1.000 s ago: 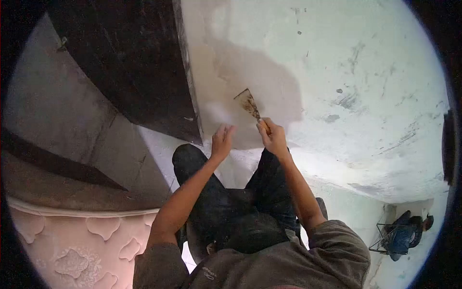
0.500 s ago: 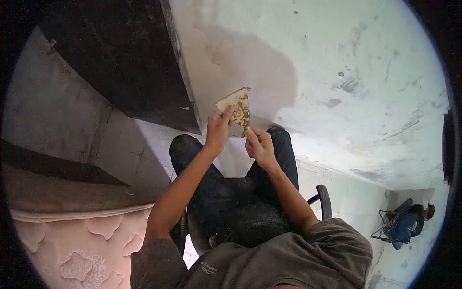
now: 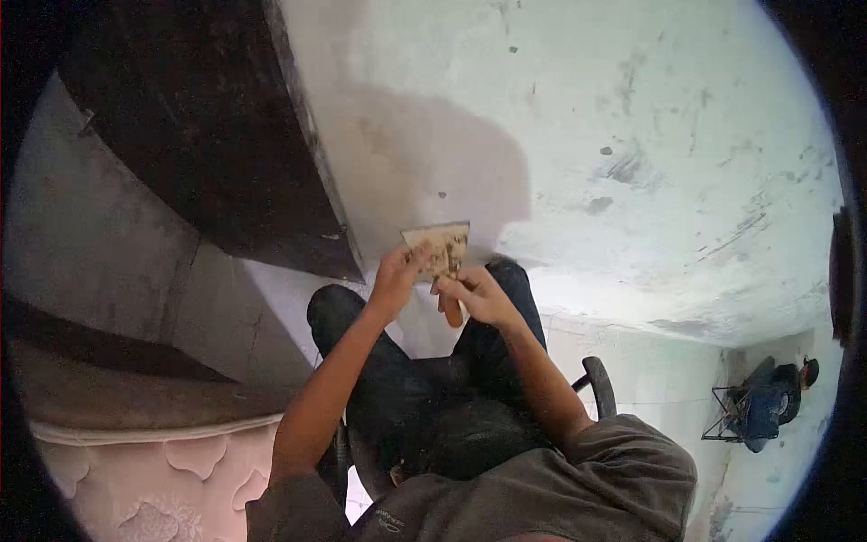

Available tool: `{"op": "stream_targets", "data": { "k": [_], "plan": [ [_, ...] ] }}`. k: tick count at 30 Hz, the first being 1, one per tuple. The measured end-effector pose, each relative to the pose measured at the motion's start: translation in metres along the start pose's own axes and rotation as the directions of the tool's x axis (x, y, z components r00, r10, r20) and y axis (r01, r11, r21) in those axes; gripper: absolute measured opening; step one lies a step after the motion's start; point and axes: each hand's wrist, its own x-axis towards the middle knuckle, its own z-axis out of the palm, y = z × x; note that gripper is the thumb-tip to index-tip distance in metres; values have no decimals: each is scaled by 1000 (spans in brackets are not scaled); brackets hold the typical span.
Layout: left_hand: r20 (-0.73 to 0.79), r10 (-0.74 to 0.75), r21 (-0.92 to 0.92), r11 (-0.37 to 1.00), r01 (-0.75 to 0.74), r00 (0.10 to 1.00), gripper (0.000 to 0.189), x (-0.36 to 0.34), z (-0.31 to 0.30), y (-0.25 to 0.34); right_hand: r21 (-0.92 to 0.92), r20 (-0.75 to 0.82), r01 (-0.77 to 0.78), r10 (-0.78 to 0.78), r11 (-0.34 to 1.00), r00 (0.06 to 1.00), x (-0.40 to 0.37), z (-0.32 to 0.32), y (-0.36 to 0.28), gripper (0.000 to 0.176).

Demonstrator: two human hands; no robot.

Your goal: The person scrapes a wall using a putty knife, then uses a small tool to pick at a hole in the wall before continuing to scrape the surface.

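A putty knife [image 3: 451, 242] with a wide, stained blade is held between both hands, just above my knees. Its blade points up and away from me, with dark and pale residue over its face. My left hand [image 3: 395, 282] is closed on the blade's left side, thumb across the face. Around the neck, the fingers of my right hand [image 3: 481, 296] are closed, and the orange-brown handle hangs out below them. The blade's underside is hidden.
Ahead rises a pale, scuffed wall [image 3: 623, 235] with patches and a shadow. A dark wooden panel [image 3: 208, 117] stands at left. A pink quilted mattress [image 3: 181, 474] lies lower left. The chair's armrest [image 3: 598, 387] is at my right. Another person [image 3: 768, 402] sits far right.
The putty knife has come down and closer to my body. My right hand now grips nearer the blade, exposing the handle. The view has shifted slightly.
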Motion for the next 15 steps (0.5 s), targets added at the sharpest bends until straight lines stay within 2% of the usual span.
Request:
{"op": "stream_targets", "data": {
  "k": [1, 2, 3, 4, 5, 6, 7, 8, 9, 10, 11, 13, 14, 15],
  "plan": [
    [10, 10, -1, 1000, -10, 1000, 31, -3, 4, 4, -175, 16, 64, -63, 983, 998, 0, -3, -2, 27],
    [57, -25, 27, 999, 24, 998, 30, -7, 6, 8, -269, -22, 294, -312, 917, 950, -1, -3, -3, 25],
    [102, -63, 58, 997, 57, 993, 29, -9, 7, 10, -276, -29, 298, -318, 914, 948, -3, -4, -17, 25],
    [189, -12, 151, 988, -17, 982, 29, -7, 2, 8, -323, -34, 230, -254, 918, 967, -5, -6, -29, 24],
    [202, -6, 151, 988, -26, 979, 29, -7, 1, 4, -370, -44, 161, -190, 915, 981, -6, -9, -35, 23],
    [205, 3, 151, 988, -35, 979, 30, -8, 4, 4, -277, 30, 204, -203, 939, 979, -5, -12, -37, 24],
    [208, 14, 149, 988, -46, 978, 31, -9, 6, 4, -289, 17, 210, -214, 934, 977, -6, -16, -40, 24],
    [229, 26, 147, 987, -61, 973, 31, -9, 7, -1, -346, 86, 266, -252, 900, 964, -6, -21, -44, 25],
    [143, 29, 160, 986, -52, 989, 31, -9, 7, -11, -399, 156, 321, -282, 859, 947, -7, -25, -51, 26],
    [57, 34, 171, 984, -44, 998, 31, -9, 8, -12, -625, 223, 219, -98, 749, 970, -8, -39, -55, 22],
    [81, 47, 169, 984, -60, 996, 31, -8, 7, -12, -639, 204, 217, -109, 738, 973, -13, -54, -61, 22],
    [124, 11, 215, 976, -38, 992, 39, -9, 6, -2, -702, 5, 201, -277, 684, 961, -20, -75, -100, 13],
    [153, 15, 215, 975, -48, 988, 39, -9, 4, -1, -762, -157, 286, -595, 581, 788, -21, -99, -99, 15],
    [120, 0, 221, 975, -27, 993, 37, -9, 4, -1, -835, -258, 319, -832, 448, 492, -20, -122, -100, 18]
  ]
}}
